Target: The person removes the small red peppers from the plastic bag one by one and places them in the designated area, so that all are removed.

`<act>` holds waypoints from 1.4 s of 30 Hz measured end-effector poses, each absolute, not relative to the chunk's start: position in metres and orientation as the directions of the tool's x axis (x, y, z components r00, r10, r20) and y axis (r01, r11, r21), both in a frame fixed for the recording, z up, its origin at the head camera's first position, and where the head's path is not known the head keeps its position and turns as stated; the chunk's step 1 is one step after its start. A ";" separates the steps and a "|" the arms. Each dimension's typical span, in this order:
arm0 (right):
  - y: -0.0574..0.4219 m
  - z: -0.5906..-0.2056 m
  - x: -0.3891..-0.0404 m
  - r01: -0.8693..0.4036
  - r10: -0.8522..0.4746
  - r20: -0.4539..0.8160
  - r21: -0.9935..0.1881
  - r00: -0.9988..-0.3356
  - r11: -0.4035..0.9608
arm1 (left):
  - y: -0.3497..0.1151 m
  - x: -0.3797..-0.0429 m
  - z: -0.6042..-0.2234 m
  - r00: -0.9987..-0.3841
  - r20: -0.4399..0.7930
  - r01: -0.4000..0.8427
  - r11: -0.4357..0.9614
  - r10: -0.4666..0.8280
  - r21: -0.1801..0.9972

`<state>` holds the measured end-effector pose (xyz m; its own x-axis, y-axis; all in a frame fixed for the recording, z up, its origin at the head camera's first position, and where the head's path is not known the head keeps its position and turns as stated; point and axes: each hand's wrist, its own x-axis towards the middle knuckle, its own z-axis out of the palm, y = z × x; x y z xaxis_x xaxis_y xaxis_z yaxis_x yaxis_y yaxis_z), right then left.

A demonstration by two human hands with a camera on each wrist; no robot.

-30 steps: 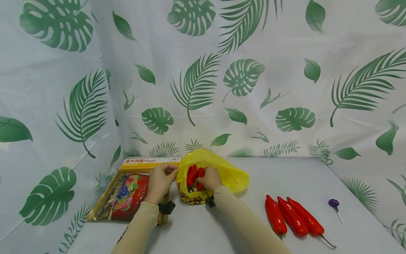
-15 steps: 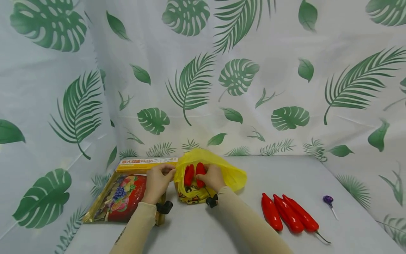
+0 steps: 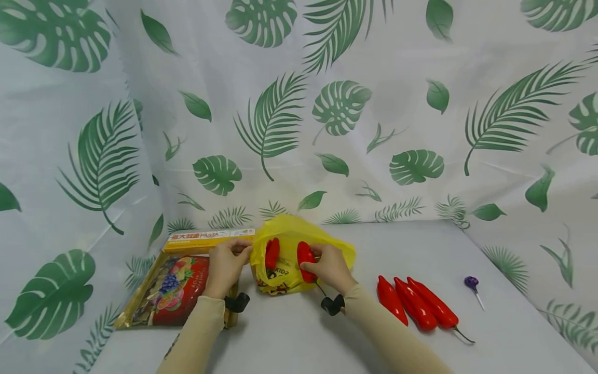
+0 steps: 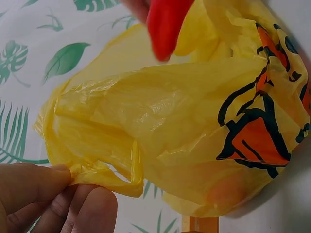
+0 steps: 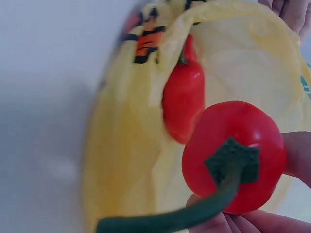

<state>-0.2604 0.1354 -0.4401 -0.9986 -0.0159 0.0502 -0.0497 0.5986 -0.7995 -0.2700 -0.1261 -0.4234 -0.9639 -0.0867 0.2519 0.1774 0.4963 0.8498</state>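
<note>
From where I'm standing, the person's left hand (image 3: 226, 267) is pinching the rim of a yellow plastic bag (image 3: 290, 228), thumb and forefinger closing together on the film, the other fingers curling beneath. The right hand (image 3: 333, 267) is gripping a red chili pepper (image 3: 306, 259) at the bag's open mouth, thumb on one side and fingers on the other, spread only as wide as the pepper. Its green stem is pointing back toward the wrist; I can't tell how far the tip is reaching inside. Another red pepper (image 3: 272, 254) is lying within the bag. To the right, three red peppers (image 3: 415, 304) are resting side by side on the white table (image 3: 299, 337), with a purple lollipop (image 3: 471, 282) lying beyond them. On the left, a red candy package (image 3: 182, 291) is lying before a pasta box (image 3: 201, 240).
</note>
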 end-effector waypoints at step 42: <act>0.260 -0.450 -0.154 0.121 0.141 -0.002 -0.529 -0.990 0.840 | -0.125 -0.268 -0.421 -0.973 0.219 0.147 0.528 -0.077 0.837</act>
<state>-0.1543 0.2596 -0.4498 -0.9900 0.1412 -0.0015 0.1207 0.8402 -0.5286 -0.2680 -0.1251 -0.4205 -0.9727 -0.0769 0.2190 0.1466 0.5278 0.8366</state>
